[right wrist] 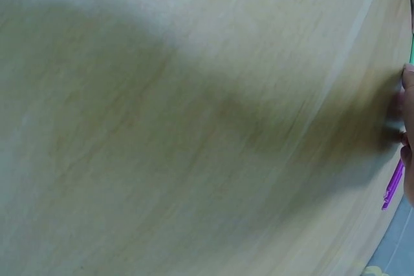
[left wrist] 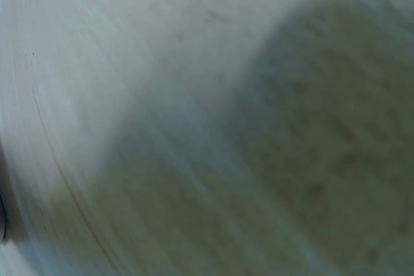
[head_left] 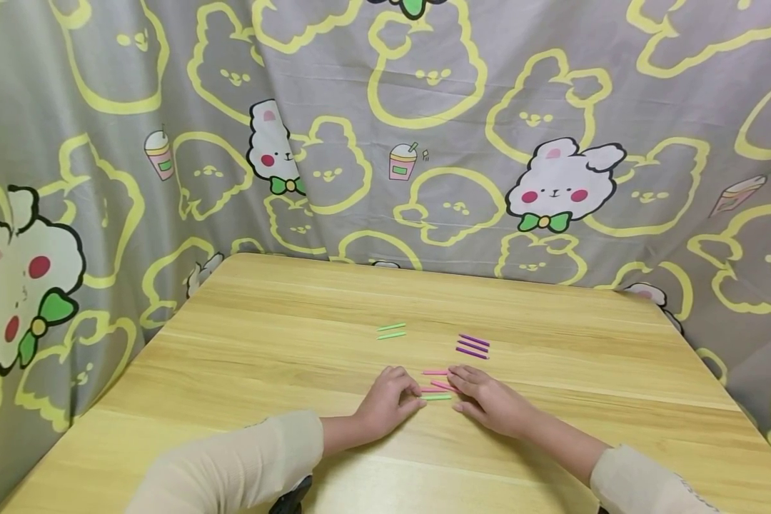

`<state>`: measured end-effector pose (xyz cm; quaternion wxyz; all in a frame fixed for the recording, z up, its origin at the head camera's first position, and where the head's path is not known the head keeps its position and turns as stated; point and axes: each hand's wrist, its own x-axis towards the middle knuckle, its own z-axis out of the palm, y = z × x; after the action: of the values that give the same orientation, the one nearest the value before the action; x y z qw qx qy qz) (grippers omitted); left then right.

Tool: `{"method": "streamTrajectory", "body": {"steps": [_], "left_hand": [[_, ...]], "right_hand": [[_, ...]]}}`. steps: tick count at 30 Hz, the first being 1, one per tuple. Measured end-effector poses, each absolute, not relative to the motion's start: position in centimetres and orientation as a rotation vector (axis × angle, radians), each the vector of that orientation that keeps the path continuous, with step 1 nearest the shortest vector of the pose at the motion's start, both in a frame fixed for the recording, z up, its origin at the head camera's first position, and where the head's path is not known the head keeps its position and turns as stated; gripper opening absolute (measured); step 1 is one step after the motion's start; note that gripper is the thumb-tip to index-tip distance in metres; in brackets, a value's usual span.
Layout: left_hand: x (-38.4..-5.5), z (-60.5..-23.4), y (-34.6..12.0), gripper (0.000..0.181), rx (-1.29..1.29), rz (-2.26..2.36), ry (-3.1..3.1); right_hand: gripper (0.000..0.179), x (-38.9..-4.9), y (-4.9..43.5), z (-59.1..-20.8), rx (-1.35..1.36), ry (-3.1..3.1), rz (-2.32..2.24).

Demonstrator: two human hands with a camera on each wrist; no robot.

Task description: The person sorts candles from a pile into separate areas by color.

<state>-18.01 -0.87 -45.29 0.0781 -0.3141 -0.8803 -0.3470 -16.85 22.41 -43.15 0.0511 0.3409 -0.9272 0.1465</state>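
In the head view my left hand [head_left: 385,403] has its fingers curled, thumb and index finger together at the left end of a pink stick [head_left: 432,390]. Just below that lies a green stick [head_left: 438,397], close to the thumb. My right hand [head_left: 491,401] rests low over the right ends of a slanted pink stick [head_left: 442,385] and an upper pink stick [head_left: 433,372]. Its thumb is spread away from the fingers. In the right wrist view only the edge of the right hand [right wrist: 408,121] shows. The left wrist view shows blurred tabletop and shadow.
Beyond the hands, two green sticks [head_left: 392,335] lie side by side, and three purple sticks [head_left: 472,352] form a row at right. The wooden table [head_left: 283,307] backs onto a patterned curtain [head_left: 334,86]. A purple stick [right wrist: 392,189] shows beside the right hand.
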Motion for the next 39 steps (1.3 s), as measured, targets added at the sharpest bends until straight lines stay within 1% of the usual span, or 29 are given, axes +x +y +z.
{"method": "streamTrajectory", "body": {"steps": [27, 39], "left_hand": [[-17.3, -44.7, -1.6, 0.014, -1.001, -0.724, -2.716], [-17.0, -44.9, -1.7, 0.013, -1.005, -0.658, -2.683]], "right_hand": [[0.049, -16.8, 22.2, -42.8, 1.026, -2.871, 0.436], [0.050, -16.8, 22.3, -42.8, 1.033, -2.875, 0.432]]}}
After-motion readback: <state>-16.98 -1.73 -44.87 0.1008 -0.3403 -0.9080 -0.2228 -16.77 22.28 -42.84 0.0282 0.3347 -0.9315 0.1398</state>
